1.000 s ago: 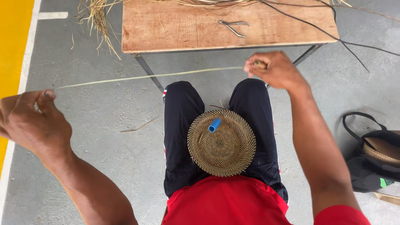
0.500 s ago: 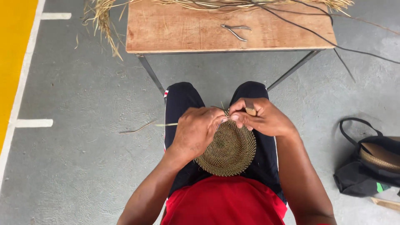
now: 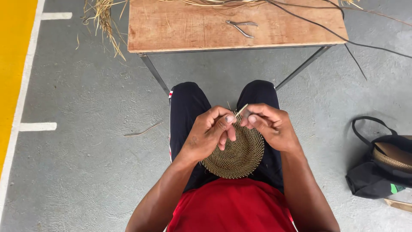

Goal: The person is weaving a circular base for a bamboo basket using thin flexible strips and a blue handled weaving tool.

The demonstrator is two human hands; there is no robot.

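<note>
A round woven disc of tan straw rests on my lap, between my knees in dark shorts. My left hand and my right hand meet over its far edge. Both pinch a thin pale straw strand that sticks up a little between the fingertips. My left fingers cover part of the disc's upper rim. My red shirt fills the bottom of the head view.
A wooden table on metal legs stands just ahead, with metal pliers on top and loose straw hanging off its left end. A black bag sits on the grey floor at right. A yellow floor stripe runs at left.
A second ago my arms were spread wide, pulling a long strand taut. Both hands have since come together over the disc, and only a short strand end shows now.
</note>
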